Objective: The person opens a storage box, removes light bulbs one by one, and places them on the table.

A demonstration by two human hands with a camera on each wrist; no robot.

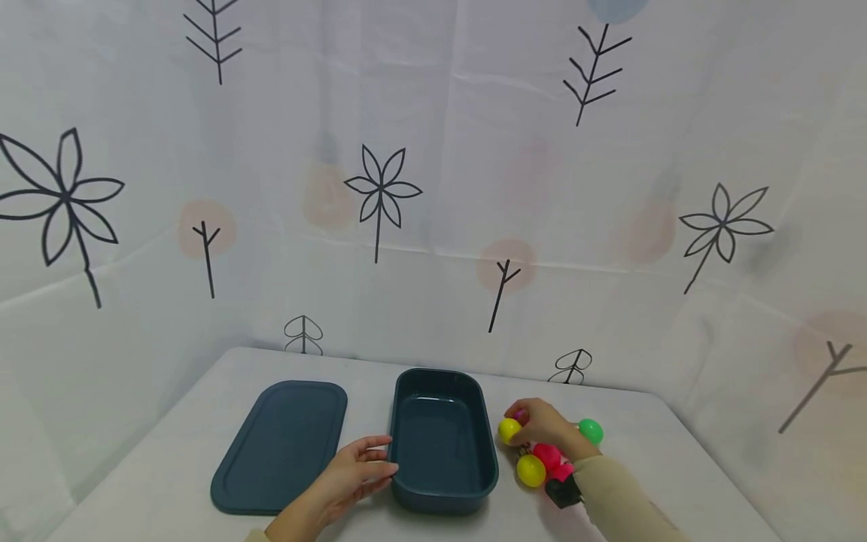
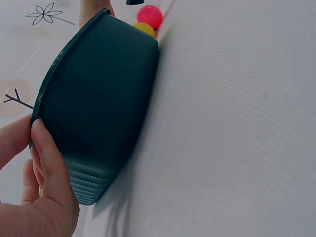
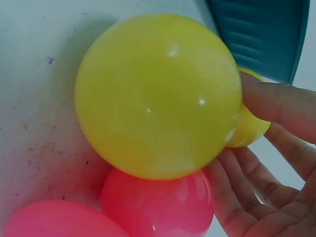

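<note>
A deep dark teal rectangular container (image 1: 440, 433) stands in the middle of the table. My left hand (image 1: 355, 470) is at its left side, thumb and forefinger pinching the rim, as the left wrist view shows. To the right of the container, my right hand (image 1: 542, 423) pinches a small yellow ball (image 3: 249, 127) between thumb and fingers. Another yellow ball (image 1: 531, 471) lies closer to me, touching a pink ball (image 3: 160, 205) in the right wrist view. A green ball (image 1: 591, 431) is beyond the right wrist, and a magenta ball (image 1: 520, 415) is partly hidden by the fingers.
Left of the container lies a flat dark teal lid (image 1: 284, 444) with rounded corners. A second pink ball (image 3: 61, 222) is among the group. A black device (image 1: 564, 491) sits at my right wrist. A patterned white curtain (image 1: 433, 286) hangs behind the white table (image 1: 176, 459).
</note>
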